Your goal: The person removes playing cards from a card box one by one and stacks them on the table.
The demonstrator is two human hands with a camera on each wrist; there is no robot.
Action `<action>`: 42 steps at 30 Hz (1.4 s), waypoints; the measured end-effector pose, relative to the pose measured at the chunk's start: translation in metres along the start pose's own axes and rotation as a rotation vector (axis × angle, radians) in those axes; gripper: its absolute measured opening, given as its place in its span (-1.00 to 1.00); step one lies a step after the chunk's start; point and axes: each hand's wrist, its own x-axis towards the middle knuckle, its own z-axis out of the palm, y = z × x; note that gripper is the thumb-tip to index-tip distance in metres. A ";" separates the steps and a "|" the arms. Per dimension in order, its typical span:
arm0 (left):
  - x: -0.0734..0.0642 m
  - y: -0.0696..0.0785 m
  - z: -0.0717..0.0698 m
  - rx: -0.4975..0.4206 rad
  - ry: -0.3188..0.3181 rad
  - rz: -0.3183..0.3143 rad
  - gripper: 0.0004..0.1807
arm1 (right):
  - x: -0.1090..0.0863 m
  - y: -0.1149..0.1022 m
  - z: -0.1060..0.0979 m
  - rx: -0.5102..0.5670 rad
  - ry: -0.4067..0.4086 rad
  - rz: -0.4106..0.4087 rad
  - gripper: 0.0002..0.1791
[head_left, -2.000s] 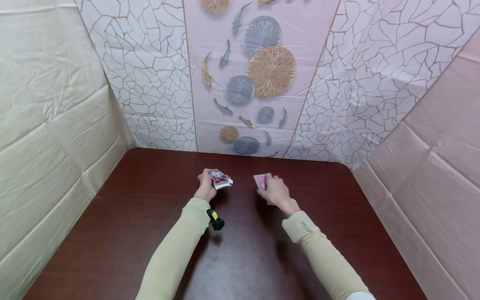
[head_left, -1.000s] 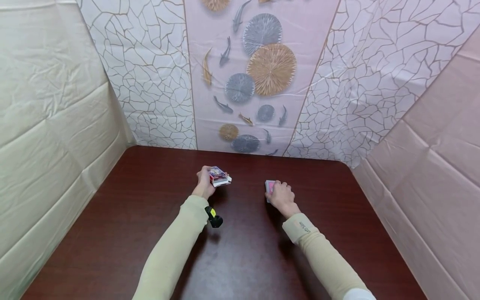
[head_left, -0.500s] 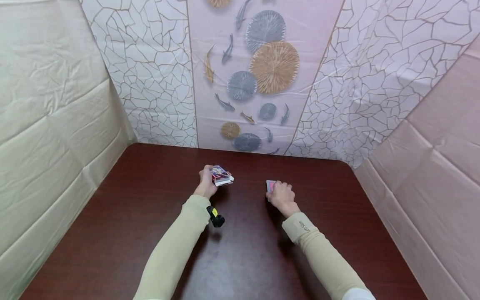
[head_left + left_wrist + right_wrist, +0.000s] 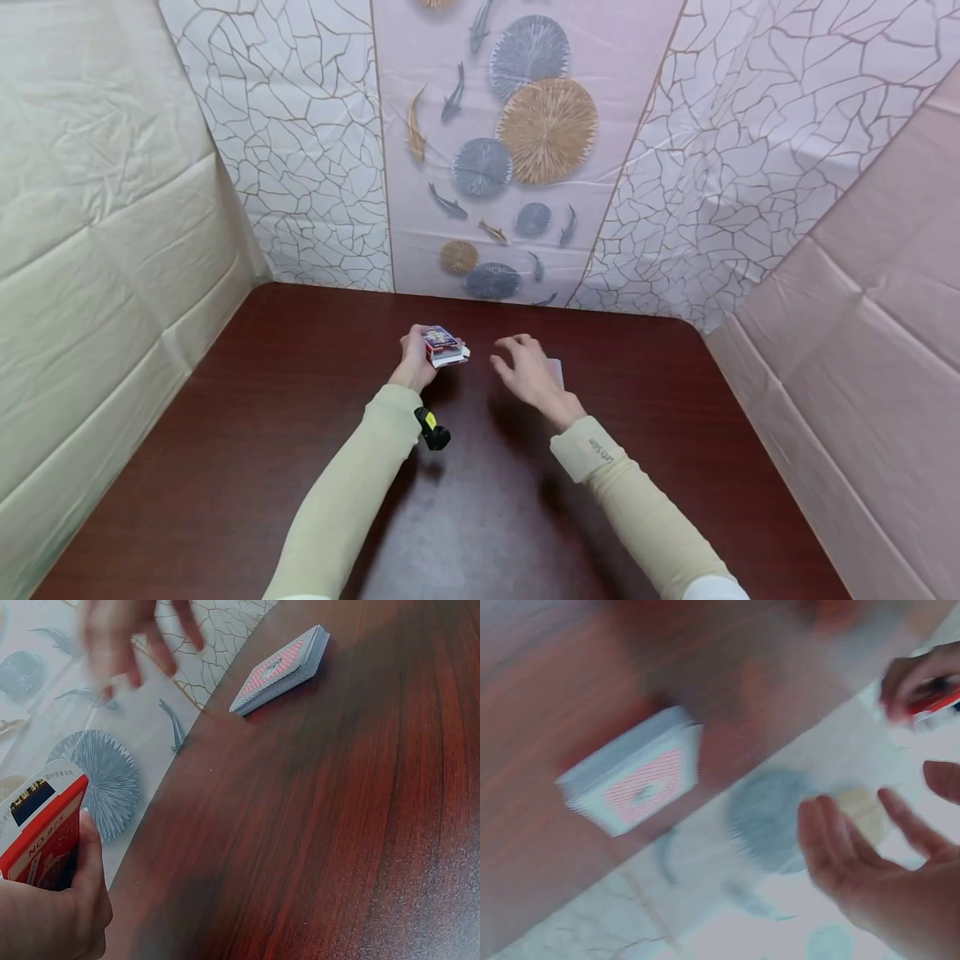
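My left hand [image 4: 415, 358] grips a red and blue playing-card box [image 4: 442, 343] above the table, its white end flap open toward the right. In the left wrist view the box's red side [image 4: 46, 836] shows between thumb and fingers. A deck of playing cards [image 4: 279, 669] with pink-patterned backs lies stacked on the table, partly hidden behind my right hand in the head view. My right hand [image 4: 528, 371] is in the air between deck and box, fingers spread and holding nothing. The right wrist view, blurred, shows the deck [image 4: 641, 780] apart from the fingers [image 4: 907, 825].
The dark red wooden table [image 4: 480, 500] runs back to a patterned cloth wall [image 4: 480, 250]. Beige cloth panels [image 4: 112, 250] stand along both sides. A black camera [image 4: 432, 431] is strapped to my left wrist.
My right hand has put the deck down on the table, let go of it and moved left toward the box. The left hand keeps the box at nearly the same spot.
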 end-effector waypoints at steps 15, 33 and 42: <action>-0.002 -0.009 0.009 0.060 -0.004 0.023 -0.45 | 0.007 -0.049 0.025 0.037 -0.219 -0.115 -0.43; -0.006 -0.006 0.003 0.021 -0.011 -0.035 -0.41 | -0.001 -0.058 0.029 0.126 -0.127 -0.083 -0.54; -0.004 -0.008 0.006 0.026 0.028 0.017 -0.34 | 0.000 -0.060 0.028 0.102 0.027 -0.052 -0.64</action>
